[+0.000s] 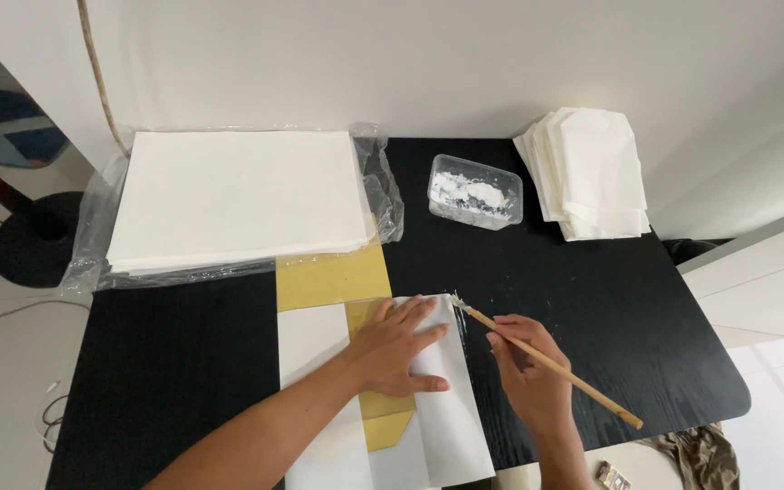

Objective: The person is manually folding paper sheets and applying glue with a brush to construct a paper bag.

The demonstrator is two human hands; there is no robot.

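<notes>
My left hand [395,349] lies flat, fingers spread, pressing down on a folded white paper sheet [442,399] that sits over a gold-coloured sheet [333,277] near the front middle of the black table [592,299]. My right hand [528,372] pinches a thin wooden brush [546,361] between thumb and fingers; its tip, smeared with white paste, touches the upper right corner of the folded paper, just beside my left fingertips. The handle slants down to the right, past my wrist. Behind, a clear plastic tub [475,191] holds what looks like white paste, though I can't be sure of it from here. To its right rests a stack of folded white papers [592,172]. On the left, a large pile of white sheets [238,195] lies on an open clear plastic bag [378,186].
</notes>
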